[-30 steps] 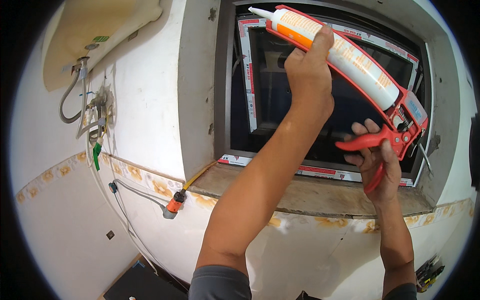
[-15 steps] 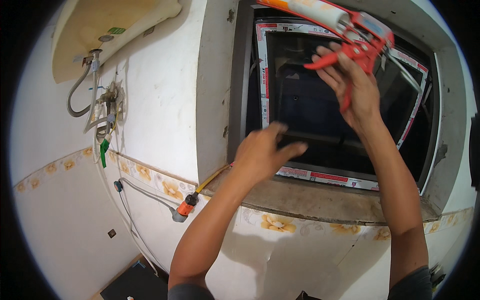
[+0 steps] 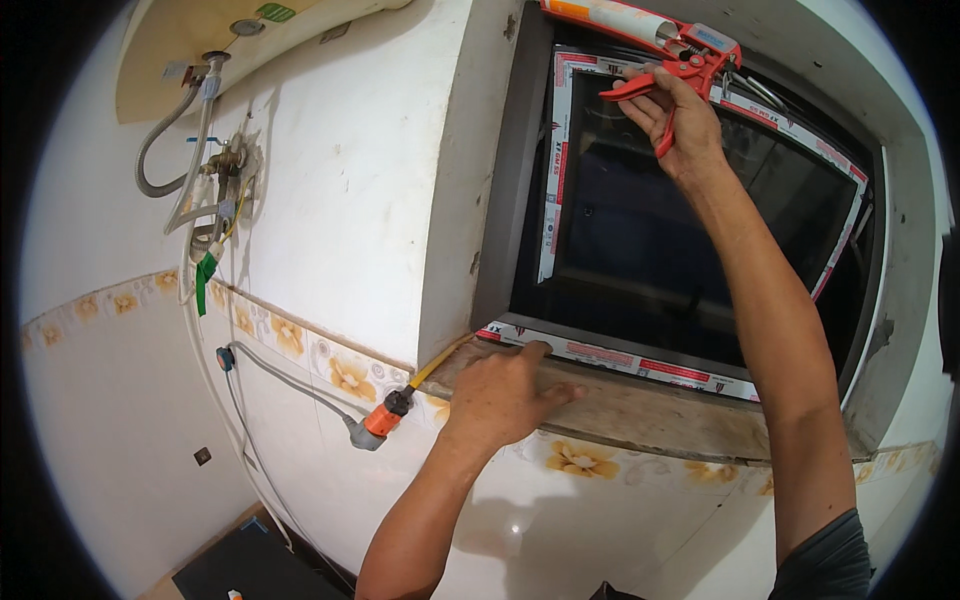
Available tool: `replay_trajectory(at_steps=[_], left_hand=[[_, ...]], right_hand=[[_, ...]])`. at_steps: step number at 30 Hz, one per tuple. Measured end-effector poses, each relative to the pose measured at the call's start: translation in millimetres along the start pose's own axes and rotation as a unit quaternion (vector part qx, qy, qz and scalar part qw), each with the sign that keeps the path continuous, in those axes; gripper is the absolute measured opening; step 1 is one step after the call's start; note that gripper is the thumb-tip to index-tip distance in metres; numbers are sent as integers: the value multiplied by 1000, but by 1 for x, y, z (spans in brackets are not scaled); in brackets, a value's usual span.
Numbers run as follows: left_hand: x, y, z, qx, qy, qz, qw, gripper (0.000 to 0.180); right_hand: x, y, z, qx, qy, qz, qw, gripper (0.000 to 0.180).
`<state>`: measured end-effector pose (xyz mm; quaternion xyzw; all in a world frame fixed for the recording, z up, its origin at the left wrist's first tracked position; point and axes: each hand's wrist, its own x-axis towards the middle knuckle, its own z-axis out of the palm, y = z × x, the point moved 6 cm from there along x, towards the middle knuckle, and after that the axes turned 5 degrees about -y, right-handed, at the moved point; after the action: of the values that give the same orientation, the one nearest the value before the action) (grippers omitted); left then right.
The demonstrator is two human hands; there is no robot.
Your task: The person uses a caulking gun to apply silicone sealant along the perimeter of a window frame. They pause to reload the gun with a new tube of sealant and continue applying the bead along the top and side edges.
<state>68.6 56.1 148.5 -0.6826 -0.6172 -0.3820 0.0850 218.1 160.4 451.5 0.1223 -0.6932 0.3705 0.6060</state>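
A worker raises a red caulking gun (image 3: pixel 668 52) to the top left corner of a newly set window frame (image 3: pixel 560 180), the right hand (image 3: pixel 672 118) wrapped around the tool's red handle and trigger. The sealant cartridge (image 3: pixel 610 17), white with an orange band, runs along the top edge of the opening toward the left; its nozzle tip is cut off by the edge of the view, so whether any bead is being laid cannot be told. The left hand (image 3: pixel 503 395) holds nothing and rests flat, fingers loosely spread, on the rough stone sill (image 3: pixel 650 415) just below the frame's lower rail, apparently as a brace.

The frame sits in the wall opening with its red-and-white protective film (image 3: pixel 640 362) on the left, bottom and right members. No line of sealant shows along the sill joint or down the left side, and the gap between the frame and the grey reveal (image 3: pixel 510 190) looks bare. By that evidence the sealing appears to be at or near its start, with the visible joints left to fill.

To the left, hoses and a valve (image 3: pixel 215 165) hang under a cream water heater (image 3: pixel 190 40), and a hose with an orange connector (image 3: pixel 385 417) crosses the flower-patterned tile border (image 3: pixel 300 345).
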Motion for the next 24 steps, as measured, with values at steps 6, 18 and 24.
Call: replay_trajectory(at_steps=[6,18,24], left_hand=[[-1,-4,0,5,0,4,1000,70],[-2,-4,-1,6,-14,13,1000,69],[-2,-3,-2,8,3,43,999,67]], right_hand=[[10,2,3,-6,-13,1,1000,34],[19,0,14,-82,-21,11,996,37],[31,-8,17,-89,-70,18,993,31]])
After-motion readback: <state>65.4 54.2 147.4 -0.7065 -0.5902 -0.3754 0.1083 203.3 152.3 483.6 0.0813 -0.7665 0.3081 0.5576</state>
